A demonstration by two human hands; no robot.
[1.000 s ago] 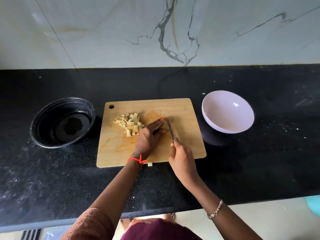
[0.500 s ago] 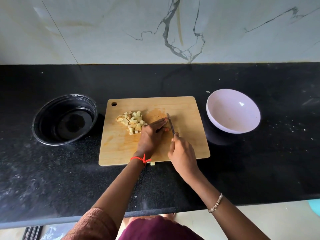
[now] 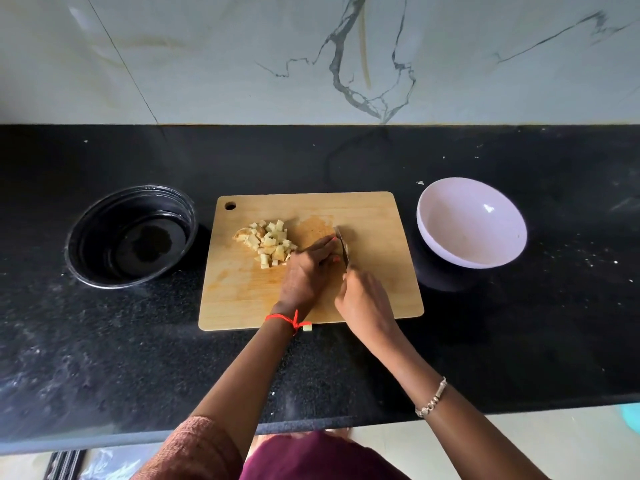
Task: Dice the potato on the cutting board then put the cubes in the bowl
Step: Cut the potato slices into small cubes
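Dicing nears its end at the cutting board (image 3: 375, 216). The knife (image 3: 343, 247), which a second ago stood clear to the right of the left hand (image 3: 306, 271), now lies hard against that hand's fingertips at the centre of the frame. The right hand (image 3: 363, 299) is wrapped round the handle, with the blade pointing toward the top of the frame. The left hand pinches the last piece of potato (image 3: 349, 251) between forefinger and thumb. Most of it is hidden under the fingers, and only a pale edge seems to show just right of the blade.

The heap of cubes (image 3: 272, 242) lies left of centre on the board, against the left hand, much as it lay a second ago. One stray cube (image 3: 307, 327) sits on the black desk (image 3: 519, 323), just off the board's lower edge. The pale bowl (image 3: 450, 237), right of the board, holds nothing. The dark bowl (image 3: 79, 237), to the left, holds no cubes either.

The blade's move to the fingers reads as the start of another cut rather than a pause, so the chopping is not quite finished. The second half of the job, moving the cubes to a bowl, has not begun. With the edge this near the fingertips, the stroke looks to need care — and the stray cube will want collecting.
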